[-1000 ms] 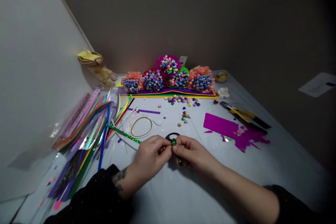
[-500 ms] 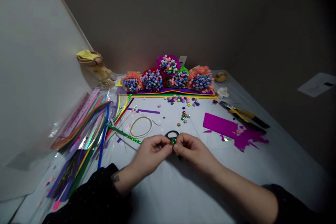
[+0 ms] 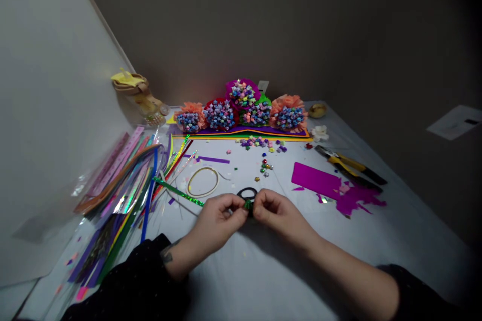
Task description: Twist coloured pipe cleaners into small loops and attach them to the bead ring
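Between the thumb and forefinger of my left hand [image 3: 222,218] is a small piece of shiny green folded paper [image 3: 247,204], too small to make out its exact form. My right hand [image 3: 280,215] is closed in a pinch just to its right, with a narrow gap between the two hands. Whatever its fingertips hold is hidden. Behind my fingers lies a black scissors handle [image 3: 247,192], the rest of it mostly covered. A glittery green paper strip [image 3: 184,194] runs along the table up to my left hand.
Several star-filled paper bouquets [image 3: 220,114] line the back. Loose paper stars [image 3: 259,143] lie before them. A ring of thin cord [image 3: 202,182], bagged paper strips [image 3: 124,185] and a yellow figurine [image 3: 145,103] are leftward. Rightward are magenta paper [image 3: 316,179] and yellow-handled pliers [image 3: 350,163].
My right hand has drawn slightly right, away from the green folded paper, opening a small gap. My left hand stays in place with it.
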A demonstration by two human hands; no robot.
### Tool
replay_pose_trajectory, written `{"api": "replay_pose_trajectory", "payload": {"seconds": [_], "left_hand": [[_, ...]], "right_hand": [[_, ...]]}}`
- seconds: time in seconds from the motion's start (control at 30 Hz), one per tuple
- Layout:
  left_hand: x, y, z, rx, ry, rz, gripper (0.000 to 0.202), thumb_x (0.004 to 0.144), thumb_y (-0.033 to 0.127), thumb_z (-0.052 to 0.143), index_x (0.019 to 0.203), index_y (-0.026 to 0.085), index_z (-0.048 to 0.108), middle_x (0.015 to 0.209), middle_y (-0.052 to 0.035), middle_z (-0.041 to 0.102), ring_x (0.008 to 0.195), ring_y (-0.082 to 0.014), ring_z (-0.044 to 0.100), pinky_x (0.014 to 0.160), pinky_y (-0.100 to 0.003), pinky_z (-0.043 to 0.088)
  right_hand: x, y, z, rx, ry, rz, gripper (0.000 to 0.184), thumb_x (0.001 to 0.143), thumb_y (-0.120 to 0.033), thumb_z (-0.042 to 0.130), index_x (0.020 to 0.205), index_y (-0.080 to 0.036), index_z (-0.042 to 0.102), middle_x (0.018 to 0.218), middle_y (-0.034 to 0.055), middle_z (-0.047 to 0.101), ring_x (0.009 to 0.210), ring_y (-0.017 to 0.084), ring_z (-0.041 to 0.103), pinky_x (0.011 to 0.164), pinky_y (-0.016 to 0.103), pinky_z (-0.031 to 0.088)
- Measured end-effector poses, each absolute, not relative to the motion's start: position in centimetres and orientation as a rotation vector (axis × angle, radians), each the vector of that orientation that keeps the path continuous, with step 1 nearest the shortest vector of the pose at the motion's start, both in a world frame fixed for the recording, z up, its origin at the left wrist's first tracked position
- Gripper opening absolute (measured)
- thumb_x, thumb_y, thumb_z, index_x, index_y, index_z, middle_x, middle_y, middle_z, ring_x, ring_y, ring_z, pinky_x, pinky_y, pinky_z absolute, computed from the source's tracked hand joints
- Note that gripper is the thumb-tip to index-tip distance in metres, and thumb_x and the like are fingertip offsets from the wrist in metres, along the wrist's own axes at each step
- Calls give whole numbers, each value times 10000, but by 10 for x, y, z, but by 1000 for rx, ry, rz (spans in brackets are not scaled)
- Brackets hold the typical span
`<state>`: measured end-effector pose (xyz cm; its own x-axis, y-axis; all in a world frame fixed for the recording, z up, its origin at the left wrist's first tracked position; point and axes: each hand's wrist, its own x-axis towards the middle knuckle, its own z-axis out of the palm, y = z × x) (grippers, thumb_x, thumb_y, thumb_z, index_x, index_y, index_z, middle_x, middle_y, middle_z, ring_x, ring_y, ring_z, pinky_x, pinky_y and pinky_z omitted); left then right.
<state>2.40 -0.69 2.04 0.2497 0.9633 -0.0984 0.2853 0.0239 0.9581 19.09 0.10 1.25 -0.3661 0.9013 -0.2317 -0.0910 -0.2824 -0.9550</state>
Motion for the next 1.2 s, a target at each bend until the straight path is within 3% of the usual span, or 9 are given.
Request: {"api": "replay_pose_trajectory", "payload": {"seconds": [0.27, 0.57, 0.83, 1.1, 1.2], "left_hand": [[18, -7, 20, 2004, 1200, 814, 134, 769, 129, 497, 705, 159, 611, 614, 6, 560, 565, -102, 496, 543, -198, 380], [19, -8, 18, 2159, 1134, 734, 141, 801, 125, 491, 724, 165, 603, 631, 0, 569, 591, -111, 514, 560, -203, 388], [18, -10, 17, 2163, 1141, 729, 122, 796, 116, 509, 743, 151, 613, 635, -1, 558, 597, -108, 510, 561, -199, 375], [20, -9, 20, 2056, 1100, 666, 167, 801, 111, 472, 736, 153, 620, 635, 5, 560, 596, -103, 509, 560, -193, 371], [20, -9, 21, 2021, 1102, 615, 172, 803, 114, 466, 729, 157, 615, 652, 4, 567, 621, -106, 519, 579, -198, 373]], "right_hand": [[200, 6, 22, -1139, -1355, 1586, 383, 701, -552, 664, 688, -183, 561, 653, 9, 521, 624, 142, 457, 587, 273, 370], [199, 5, 20, -1161, -1550, 1462, 176, 734, -318, 603, 625, -190, 550, 666, 16, 525, 649, 153, 473, 609, 286, 372], [198, 7, 25, -1147, -1344, 1584, 231, 715, -368, 651, 624, -191, 534, 617, -12, 495, 613, 139, 435, 619, 290, 362], [209, 20, 12, -1117, -824, 1564, 186, 728, -323, 644, 668, -179, 541, 493, -70, 398, 444, 70, 304, 412, 200, 216], [226, 35, 14, -1052, -584, 1440, 197, 688, -278, 676, 636, -172, 519, 525, -64, 392, 464, 64, 320, 387, 179, 217]]}}
